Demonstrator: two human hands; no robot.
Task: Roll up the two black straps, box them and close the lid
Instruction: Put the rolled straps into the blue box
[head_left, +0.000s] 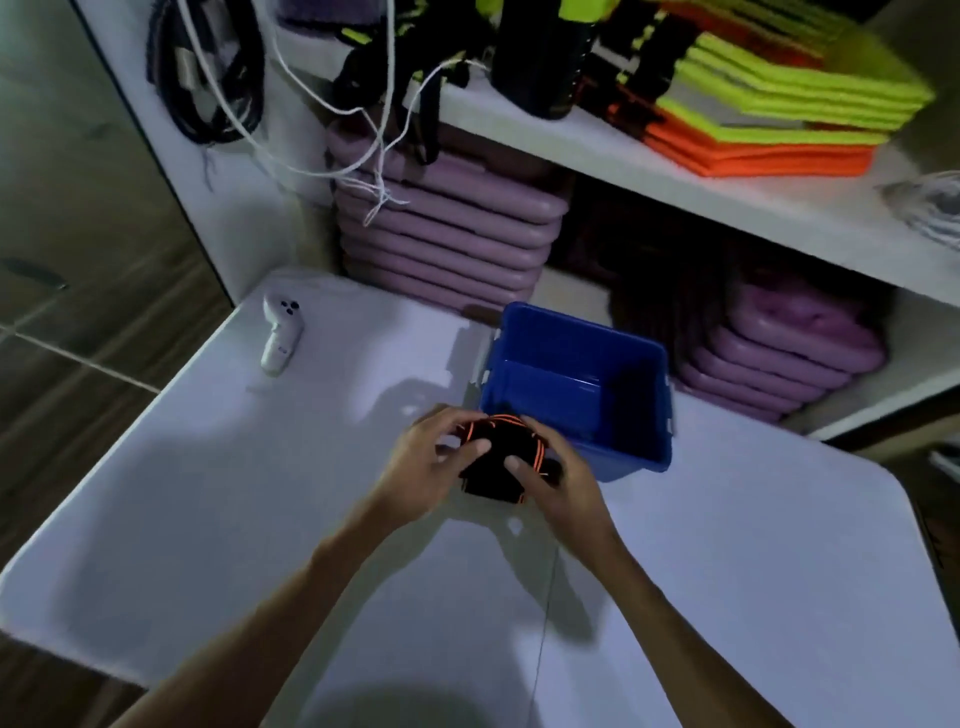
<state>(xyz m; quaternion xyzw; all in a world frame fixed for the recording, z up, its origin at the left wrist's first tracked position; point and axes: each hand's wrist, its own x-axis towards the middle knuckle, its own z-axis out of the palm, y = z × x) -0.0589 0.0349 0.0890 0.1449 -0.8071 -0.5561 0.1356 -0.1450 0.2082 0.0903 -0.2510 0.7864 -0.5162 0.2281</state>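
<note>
I see both hands, left hand (428, 467) and right hand (558, 480), curled round a rolled black strap (496, 467), just beside the open blue box (576, 384) on the white table (260, 493).

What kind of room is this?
Probably a storeroom for sports or safety gear: shelves hold stacked purple mats, folded neon vests and hanging cords.

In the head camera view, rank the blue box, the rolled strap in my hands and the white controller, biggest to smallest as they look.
1. blue box
2. rolled strap, held by both hands
3. white controller, though it lies farther from the camera, so its true size against the strap is unsure.
</note>
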